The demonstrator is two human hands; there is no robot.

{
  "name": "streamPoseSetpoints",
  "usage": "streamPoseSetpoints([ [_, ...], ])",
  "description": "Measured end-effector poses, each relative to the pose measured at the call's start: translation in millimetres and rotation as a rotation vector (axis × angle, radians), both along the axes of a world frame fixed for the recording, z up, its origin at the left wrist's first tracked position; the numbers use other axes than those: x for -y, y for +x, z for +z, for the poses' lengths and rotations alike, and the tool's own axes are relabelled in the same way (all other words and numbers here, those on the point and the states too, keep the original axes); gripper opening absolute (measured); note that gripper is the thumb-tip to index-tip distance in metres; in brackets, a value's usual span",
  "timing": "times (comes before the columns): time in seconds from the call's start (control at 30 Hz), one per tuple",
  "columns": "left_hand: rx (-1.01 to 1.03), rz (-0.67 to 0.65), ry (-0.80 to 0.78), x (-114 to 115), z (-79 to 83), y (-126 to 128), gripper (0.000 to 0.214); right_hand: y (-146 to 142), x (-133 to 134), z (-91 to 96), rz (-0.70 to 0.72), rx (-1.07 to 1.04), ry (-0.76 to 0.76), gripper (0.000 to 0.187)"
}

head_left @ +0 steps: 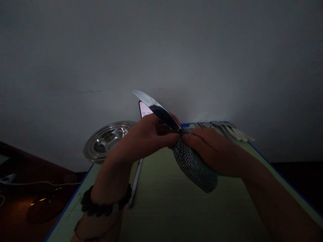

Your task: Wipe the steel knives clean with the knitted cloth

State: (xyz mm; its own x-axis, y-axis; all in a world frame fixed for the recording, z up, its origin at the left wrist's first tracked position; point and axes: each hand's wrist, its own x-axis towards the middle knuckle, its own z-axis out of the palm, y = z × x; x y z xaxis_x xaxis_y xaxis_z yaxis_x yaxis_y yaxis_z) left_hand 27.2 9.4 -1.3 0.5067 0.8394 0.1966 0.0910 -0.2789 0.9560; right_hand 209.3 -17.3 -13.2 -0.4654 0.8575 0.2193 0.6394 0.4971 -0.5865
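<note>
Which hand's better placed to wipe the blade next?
Right, likely: the right hand holds the checked cloth at the knife's lower end, while the left hand seems to steady the knife.

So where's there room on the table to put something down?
The front middle of the table looks bare, between the long metal utensil and the right arm, below the checked cloth. The back is crowded: shiny bowl left, cutlery right.
</note>
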Motion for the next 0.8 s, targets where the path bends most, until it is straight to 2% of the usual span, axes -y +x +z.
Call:
streamPoseSetpoints([
  [0.2,0.032,0.012,-0.001,-0.1,-0.7,0.3,0.02,-0.2,0.2,0.6,-0.014,0.007,-0.002,0.039],
  [0.8,-0.004,-0.003,0.003,-1.0,-3.4,-1.5,0.013,0.3,-1.4,0.7,0.01,-0.005,-0.024,0.038],
])
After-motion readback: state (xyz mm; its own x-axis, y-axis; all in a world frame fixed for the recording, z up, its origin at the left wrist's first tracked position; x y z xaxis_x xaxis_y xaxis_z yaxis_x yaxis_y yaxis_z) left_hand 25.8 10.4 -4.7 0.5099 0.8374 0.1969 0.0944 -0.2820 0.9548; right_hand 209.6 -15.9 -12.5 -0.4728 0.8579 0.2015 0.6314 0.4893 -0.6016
